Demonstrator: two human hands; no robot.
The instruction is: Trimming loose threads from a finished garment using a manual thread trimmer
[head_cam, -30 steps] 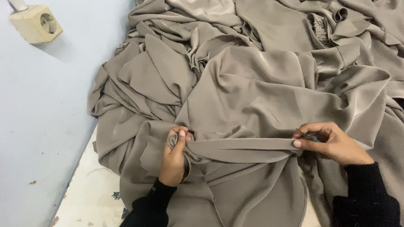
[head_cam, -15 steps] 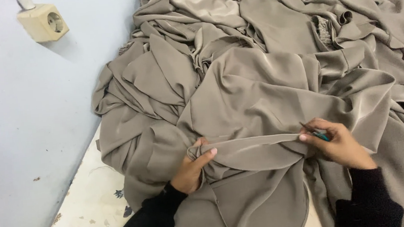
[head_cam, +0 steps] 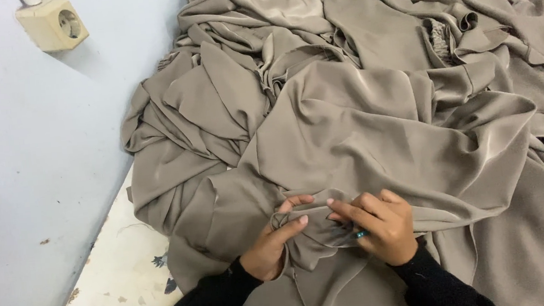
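Close together, left hand [head_cam: 272, 245] and right hand [head_cam: 376, 224], fingers pinching bunched taupe fabric [head_cam: 375, 131], small teal object [head_cam: 360, 234] mostly hidden.

Left hand [head_cam: 273, 241] and right hand [head_cam: 383, 225] pinching bunched taupe fabric [head_cam: 375, 131], white table [head_cam: 119, 284], wall socket [head_cam: 54, 22]

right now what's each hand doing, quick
Left hand: shut, pinching a bunched fold of the taupe fabric.
Right hand: fingers curled on the same fold, a small teal tool tucked under them.
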